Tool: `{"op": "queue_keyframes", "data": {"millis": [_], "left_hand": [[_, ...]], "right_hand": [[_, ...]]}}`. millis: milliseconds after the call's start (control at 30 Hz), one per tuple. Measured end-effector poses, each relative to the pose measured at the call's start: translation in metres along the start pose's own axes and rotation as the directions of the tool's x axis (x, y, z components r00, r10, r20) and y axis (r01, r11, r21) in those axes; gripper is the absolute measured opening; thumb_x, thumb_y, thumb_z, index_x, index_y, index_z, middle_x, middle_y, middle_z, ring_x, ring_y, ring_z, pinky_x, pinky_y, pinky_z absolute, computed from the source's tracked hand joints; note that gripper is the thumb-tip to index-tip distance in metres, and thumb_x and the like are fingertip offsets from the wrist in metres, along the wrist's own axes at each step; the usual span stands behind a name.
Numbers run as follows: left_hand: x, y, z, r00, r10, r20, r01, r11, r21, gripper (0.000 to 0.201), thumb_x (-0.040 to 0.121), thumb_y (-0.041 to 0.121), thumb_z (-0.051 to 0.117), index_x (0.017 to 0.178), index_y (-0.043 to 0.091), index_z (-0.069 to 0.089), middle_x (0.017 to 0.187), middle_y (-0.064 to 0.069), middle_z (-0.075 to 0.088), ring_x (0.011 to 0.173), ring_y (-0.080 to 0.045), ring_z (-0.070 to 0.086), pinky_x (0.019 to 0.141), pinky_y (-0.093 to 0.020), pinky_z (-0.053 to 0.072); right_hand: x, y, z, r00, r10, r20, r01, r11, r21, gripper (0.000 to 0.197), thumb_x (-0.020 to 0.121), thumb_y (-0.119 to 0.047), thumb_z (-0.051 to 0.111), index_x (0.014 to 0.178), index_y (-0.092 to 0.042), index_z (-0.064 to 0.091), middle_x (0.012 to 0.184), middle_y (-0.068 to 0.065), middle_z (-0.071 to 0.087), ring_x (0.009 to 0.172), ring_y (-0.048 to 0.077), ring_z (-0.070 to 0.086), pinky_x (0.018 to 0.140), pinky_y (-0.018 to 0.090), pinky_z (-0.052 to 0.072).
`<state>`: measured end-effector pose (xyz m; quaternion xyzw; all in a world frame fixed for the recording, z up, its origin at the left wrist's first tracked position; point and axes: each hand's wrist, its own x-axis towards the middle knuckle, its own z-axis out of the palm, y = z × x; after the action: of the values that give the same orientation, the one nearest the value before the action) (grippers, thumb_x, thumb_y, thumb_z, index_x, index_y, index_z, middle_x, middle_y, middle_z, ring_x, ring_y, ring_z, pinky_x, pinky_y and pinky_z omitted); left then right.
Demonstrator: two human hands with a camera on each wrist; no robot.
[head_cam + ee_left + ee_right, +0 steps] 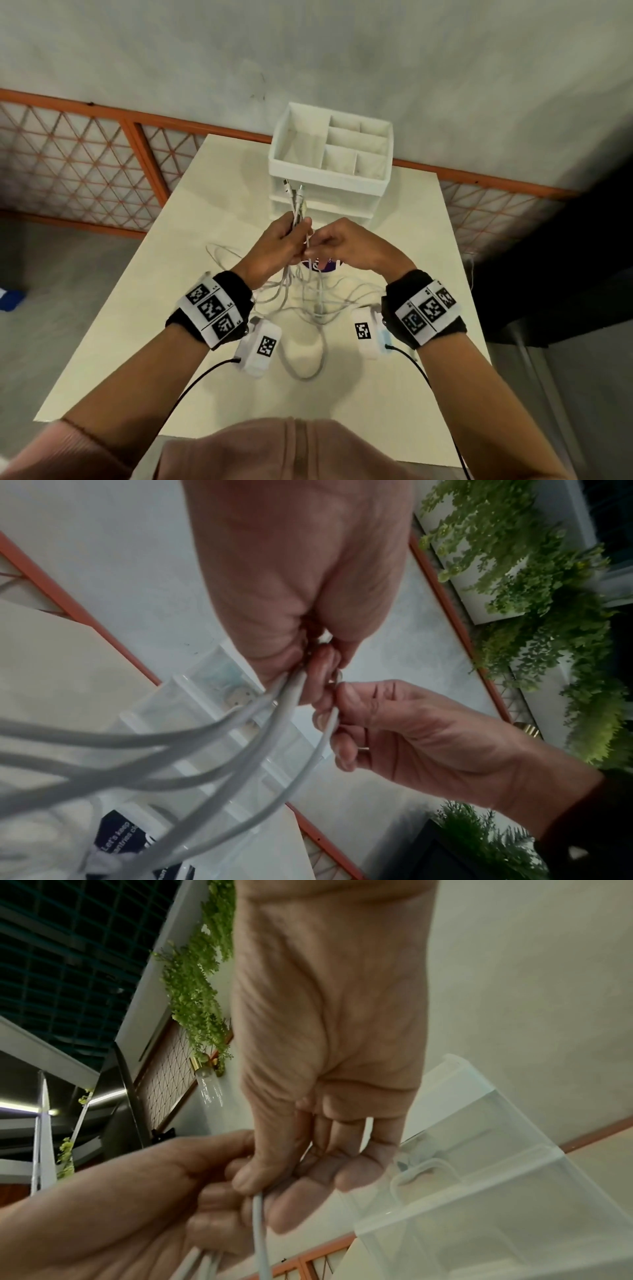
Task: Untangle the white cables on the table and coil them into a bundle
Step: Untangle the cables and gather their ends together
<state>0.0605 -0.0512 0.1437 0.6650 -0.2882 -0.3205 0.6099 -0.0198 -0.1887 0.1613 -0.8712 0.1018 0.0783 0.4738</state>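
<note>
Several white cables (301, 301) hang in loops from my two raised hands down to the cream table (171, 274). My left hand (284, 240) grips a bunch of them, and their plug ends (293, 192) stick up above the fist. In the left wrist view the cables (205, 750) fan out below my left hand (308, 674). My right hand (329, 245) is close against the left and pinches a single white cable (258, 1229) between thumb and fingers (246, 1177). That right hand (359, 718) shows in the left wrist view on the same strand.
A white plastic organiser (329, 161) with divided compartments and drawers stands at the table's far end, just beyond my hands. A dark printed label (322, 265) lies on the table under the cables. Orange-framed mesh panels (85, 164) and a grey wall lie behind.
</note>
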Motion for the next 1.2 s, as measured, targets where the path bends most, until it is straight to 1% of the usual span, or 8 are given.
{"op": "queue_keyframes", "data": {"millis": [100,267,467,567,733,867,1033,1200], "left_hand": [[-0.005,0.009,-0.001,1.0,0.006,-0.012,-0.005,1.0,0.023,0.027,0.101,0.031,0.036,0.08,0.016,0.044,0.067,0.002,0.043,0.051,0.0,0.045,0.056,-0.013,0.042],[-0.002,0.029,-0.004,0.994,0.053,0.092,-0.041,0.991,-0.129,0.027,0.1,0.038,0.034,0.08,0.027,0.048,0.082,0.008,0.046,0.075,-0.009,0.049,0.087,-0.03,0.04],[-0.003,0.053,-0.011,0.978,0.184,0.093,-0.151,0.945,-0.29,0.03,0.101,0.033,0.027,0.08,0.02,0.042,0.072,0.004,0.058,0.085,-0.018,0.052,0.082,-0.034,0.043],[-0.006,0.066,-0.021,0.967,0.251,0.05,-0.215,0.901,-0.378,0.032,0.103,0.031,0.024,0.075,0.018,0.035,0.058,0.008,0.04,0.053,-0.011,0.045,0.058,-0.024,0.044],[-0.008,0.069,-0.04,0.962,0.264,-0.067,-0.269,0.883,-0.386,0.035,0.102,0.034,0.025,0.07,0.021,0.029,0.057,0.009,0.023,0.049,-0.01,0.012,0.046,-0.024,0.013],[-0.015,0.06,-0.046,0.954,0.239,-0.183,-0.278,0.932,-0.231,0.039,0.101,0.037,0.034,0.067,0.02,0.023,0.053,0.011,0.022,0.047,-0.011,0.011,0.042,-0.022,0.015],[-0.019,0.038,-0.047,0.965,0.261,0.014,-0.248,0.898,0.364,0.033,0.066,0.035,0.08,0.075,0.016,0.056,0.041,0.008,0.034,0.039,-0.006,0.025,0.041,-0.017,0.023],[-0.013,0.037,-0.034,0.971,0.234,0.042,-0.225,0.846,0.483,0.032,0.071,0.025,0.081,0.096,0.013,0.064,0.044,0.023,0.052,0.042,0.0,0.043,0.045,-0.007,0.03]], "right_hand": [[0.0,0.004,0.002,0.999,0.041,-0.023,-0.04,0.998,0.039,0.039,0.068,-0.027,0.083,0.098,-0.016,0.06,0.097,0.004,0.066,0.097,0.024,0.065,0.09,0.037,0.051],[0.011,-0.002,0.016,1.0,0.0,0.017,-0.001,0.999,0.052,0.078,0.063,-0.032,0.086,0.129,-0.019,0.047,0.122,-0.005,0.06,0.117,0.008,0.055,0.102,0.025,0.042],[0.009,-0.018,0.025,0.997,-0.003,0.073,-0.006,0.992,0.128,0.011,0.089,-0.018,0.064,0.083,-0.01,0.067,0.068,-0.02,0.069,0.061,-0.012,0.06,0.062,0.003,0.043],[0.015,-0.006,0.034,0.994,-0.007,0.105,0.001,0.998,0.058,0.017,0.087,-0.026,0.065,0.075,-0.017,0.07,0.096,0.0,0.075,0.09,0.002,0.068,0.09,0.02,0.046],[0.025,0.043,0.037,0.998,0.05,-0.029,-0.054,0.986,-0.156,0.038,0.082,-0.042,0.069,0.084,-0.004,0.066,0.09,0.012,0.066,0.09,0.027,0.062,0.091,0.045,0.046],[0.018,0.052,0.018,0.989,-0.017,-0.147,-0.041,0.924,-0.381,0.029,0.089,-0.041,0.06,0.094,-0.015,0.071,0.108,-0.001,0.066,0.114,0.017,0.049,0.103,0.036,0.026],[-0.006,0.004,-0.013,0.978,-0.074,-0.196,0.049,0.991,-0.127,0.026,0.089,-0.029,0.064,0.067,-0.016,0.066,0.062,0.011,0.07,0.052,0.018,0.063,0.059,0.028,0.048],[-0.014,-0.03,-0.028,0.971,-0.134,-0.198,0.106,0.984,-0.144,0.028,0.086,-0.021,0.066,0.064,-0.004,0.062,0.061,0.022,0.062,0.033,0.013,0.05,0.042,0.02,0.041]]}}
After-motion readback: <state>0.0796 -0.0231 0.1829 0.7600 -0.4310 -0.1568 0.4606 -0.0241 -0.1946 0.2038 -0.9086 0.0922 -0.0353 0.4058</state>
